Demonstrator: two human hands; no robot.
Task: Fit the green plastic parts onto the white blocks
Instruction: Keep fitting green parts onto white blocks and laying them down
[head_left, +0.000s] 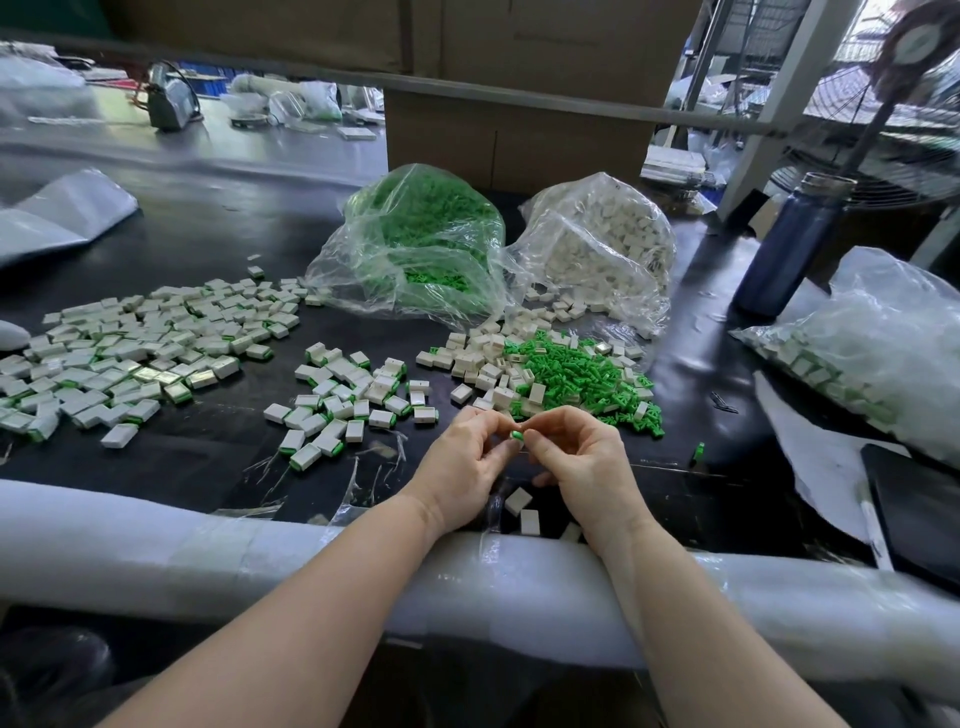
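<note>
Pinching one green part (517, 435) between them, left hand (467, 460) and right hand (582, 457) curl their fingers above the counter (208, 457), near loose green parts (576, 376) and white blocks (483, 358).

Green part (517, 435) pinched between hands; green pile (576, 376) beyond right hand; white blocks (130, 353) far left; black table (208, 234); dark blue bottle (789, 249) far right.

Black worktop (218, 228), front edge padded in white foam wrap (156, 540). Large brown cardboard boxes (519, 104) behind. Grey metal rail (519, 98) overhead. Wire-guarded pedestal fan (893, 93) at right; daylight beyond it.
</note>
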